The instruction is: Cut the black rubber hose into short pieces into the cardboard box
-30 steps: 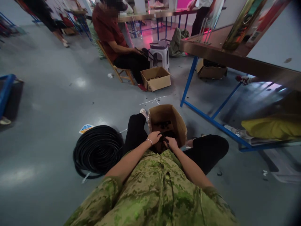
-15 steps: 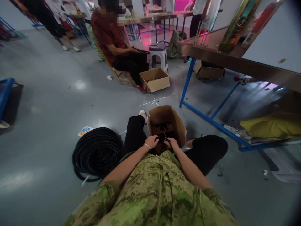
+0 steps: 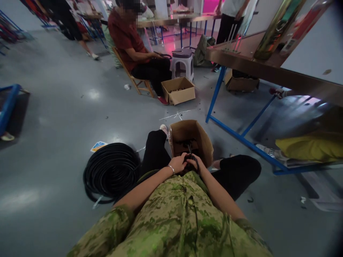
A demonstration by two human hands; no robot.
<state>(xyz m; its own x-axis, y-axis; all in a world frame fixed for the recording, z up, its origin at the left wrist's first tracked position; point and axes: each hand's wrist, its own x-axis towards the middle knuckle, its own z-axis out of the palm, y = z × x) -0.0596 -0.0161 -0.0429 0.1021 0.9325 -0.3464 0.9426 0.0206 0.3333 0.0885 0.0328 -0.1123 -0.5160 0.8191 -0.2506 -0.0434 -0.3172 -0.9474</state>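
Both hands, left hand (image 3: 178, 163) and right hand (image 3: 197, 164), closed round small black loop (image 3: 192, 157) (cable, probably) over cardboard box (image 3: 199, 135); loose grip could spring it open.

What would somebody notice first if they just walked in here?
Probably the two hands, left hand and right hand, meeting over a small black looped piece just above an open cardboard box between the person's knees. Next comes the big coil of black hose lying on the grey floor to the left. Farther back, another person in a red shirt sits on a wooden chair beside a second box.
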